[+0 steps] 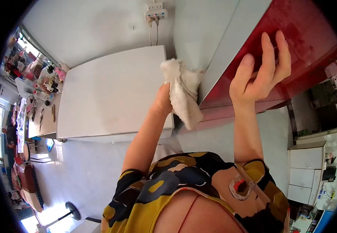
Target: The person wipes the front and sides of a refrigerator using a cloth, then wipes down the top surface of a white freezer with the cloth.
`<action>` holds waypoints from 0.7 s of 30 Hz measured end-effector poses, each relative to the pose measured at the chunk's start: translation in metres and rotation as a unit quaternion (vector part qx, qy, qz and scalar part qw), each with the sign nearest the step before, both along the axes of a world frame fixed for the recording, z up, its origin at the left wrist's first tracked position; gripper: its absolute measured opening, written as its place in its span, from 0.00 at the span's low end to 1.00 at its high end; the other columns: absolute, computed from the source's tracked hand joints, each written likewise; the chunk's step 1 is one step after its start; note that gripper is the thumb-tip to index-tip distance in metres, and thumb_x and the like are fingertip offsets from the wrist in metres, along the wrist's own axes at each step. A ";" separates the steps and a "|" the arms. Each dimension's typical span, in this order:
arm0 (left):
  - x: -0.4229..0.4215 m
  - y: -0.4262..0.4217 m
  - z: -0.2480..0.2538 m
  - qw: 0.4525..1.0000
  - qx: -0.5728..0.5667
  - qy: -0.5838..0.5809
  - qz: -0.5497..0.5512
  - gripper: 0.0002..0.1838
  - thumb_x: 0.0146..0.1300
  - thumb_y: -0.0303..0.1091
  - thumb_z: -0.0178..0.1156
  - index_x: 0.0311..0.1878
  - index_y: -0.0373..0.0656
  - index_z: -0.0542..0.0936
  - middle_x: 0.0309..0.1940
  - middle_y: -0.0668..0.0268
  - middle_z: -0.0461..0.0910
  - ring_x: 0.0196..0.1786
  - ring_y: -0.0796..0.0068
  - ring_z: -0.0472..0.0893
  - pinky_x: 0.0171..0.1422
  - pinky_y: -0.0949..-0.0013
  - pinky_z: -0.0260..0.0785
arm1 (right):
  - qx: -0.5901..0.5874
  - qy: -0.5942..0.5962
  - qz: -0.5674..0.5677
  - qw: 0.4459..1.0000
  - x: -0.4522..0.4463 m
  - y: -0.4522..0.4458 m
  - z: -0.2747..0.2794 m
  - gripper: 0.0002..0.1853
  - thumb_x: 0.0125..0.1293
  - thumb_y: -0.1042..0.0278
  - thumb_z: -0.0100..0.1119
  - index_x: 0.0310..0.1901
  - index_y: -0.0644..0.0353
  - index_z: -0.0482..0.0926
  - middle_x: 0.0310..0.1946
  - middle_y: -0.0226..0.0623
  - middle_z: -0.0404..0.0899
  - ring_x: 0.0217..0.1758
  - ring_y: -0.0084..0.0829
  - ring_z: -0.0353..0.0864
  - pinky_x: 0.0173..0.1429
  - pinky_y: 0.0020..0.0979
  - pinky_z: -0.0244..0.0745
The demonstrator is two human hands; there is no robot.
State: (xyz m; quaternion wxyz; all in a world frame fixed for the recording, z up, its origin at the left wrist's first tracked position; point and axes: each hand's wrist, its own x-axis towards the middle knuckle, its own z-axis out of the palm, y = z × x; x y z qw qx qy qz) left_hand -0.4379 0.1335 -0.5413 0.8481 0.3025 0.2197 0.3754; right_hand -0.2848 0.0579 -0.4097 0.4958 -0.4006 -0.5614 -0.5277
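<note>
My left hand (163, 99) grips a white cloth (184, 95), which hides most of its fingers. The cloth hangs in folds beside the pale grey side panel (205, 35) of a tall appliance or cabinet; whether it presses on the panel I cannot tell. My right hand (260, 73) is open and empty, fingers apart and slightly curled, in front of the glossy red front (300, 39). Contact between this hand and the red surface cannot be made out.
A white flat-topped chest (110, 93) stands left of the cloth. Above it, a power strip (155, 14) with plugged-in cords is on the wall. A cluttered desk (44, 120) lies further left. White drawers (303, 176) stand at right, and a round-based stand (73, 210) is at lower left.
</note>
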 end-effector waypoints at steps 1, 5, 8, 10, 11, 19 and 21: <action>0.001 0.001 -0.026 0.998 0.026 0.061 0.017 0.35 0.71 0.61 0.46 0.64 0.36 0.70 0.51 0.59 0.78 0.50 0.66 0.78 0.56 0.63 0.71 | -0.025 -0.010 -0.039 0.999 -0.001 -0.002 0.001 0.20 0.66 0.71 0.50 0.57 0.72 0.75 0.63 0.53 0.67 0.62 0.42 0.67 0.60 0.35 0.68; 0.001 0.009 -0.121 0.955 0.172 0.228 -0.081 0.29 0.73 0.54 0.44 0.63 0.39 0.71 0.47 0.61 0.78 0.48 0.69 0.77 0.54 0.63 0.70 | 0.026 0.006 0.016 1.000 0.003 0.010 -0.004 0.21 0.64 0.66 0.52 0.57 0.63 0.78 0.62 0.49 0.71 0.63 0.45 0.65 0.68 0.43 0.58; 0.008 0.009 -0.159 0.906 0.216 0.338 -0.134 0.28 0.73 0.54 0.47 0.61 0.38 0.73 0.45 0.61 0.78 0.47 0.71 0.76 0.53 0.65 0.69 | 0.019 -0.004 -0.011 1.000 0.004 0.003 -0.002 0.21 0.64 0.67 0.52 0.57 0.65 0.77 0.62 0.52 0.70 0.63 0.47 0.66 0.67 0.44 0.61; 0.013 0.006 -0.157 0.897 0.247 0.340 -0.135 0.30 0.72 0.55 0.49 0.60 0.35 0.73 0.45 0.63 0.79 0.46 0.72 0.76 0.52 0.66 0.68 | 0.007 -0.022 -0.057 0.998 0.003 -0.003 0.000 0.21 0.67 0.70 0.48 0.58 0.73 0.74 0.64 0.54 0.66 0.62 0.43 0.68 0.61 0.36 0.67; 0.020 0.007 -0.155 0.896 0.251 0.332 -0.152 0.30 0.72 0.57 0.49 0.59 0.35 0.74 0.45 0.63 0.79 0.46 0.73 0.76 0.53 0.66 0.69 | -0.006 -0.020 -0.078 0.997 0.007 -0.009 0.000 0.22 0.67 0.70 0.47 0.59 0.73 0.72 0.64 0.54 0.65 0.63 0.44 0.67 0.64 0.38 0.66; 0.009 0.017 0.029 0.964 0.212 0.043 -0.156 0.30 0.72 0.59 0.48 0.46 0.35 0.77 0.37 0.70 0.78 0.41 0.82 0.74 0.46 0.74 0.68 | -0.024 0.073 -0.048 0.996 -0.003 -0.010 -0.004 0.32 0.71 0.55 0.45 0.67 0.74 0.61 0.71 0.58 0.50 0.67 0.48 0.62 0.69 0.43 0.62; 0.007 0.019 0.045 0.955 0.235 -0.015 -0.178 0.28 0.74 0.56 0.46 0.47 0.35 0.77 0.37 0.70 0.78 0.41 0.81 0.74 0.47 0.74 0.68 | -0.040 0.083 -0.070 0.993 -0.017 -0.009 -0.004 0.34 0.71 0.54 0.44 0.69 0.74 0.58 0.71 0.58 0.49 0.70 0.49 0.59 0.70 0.45 0.60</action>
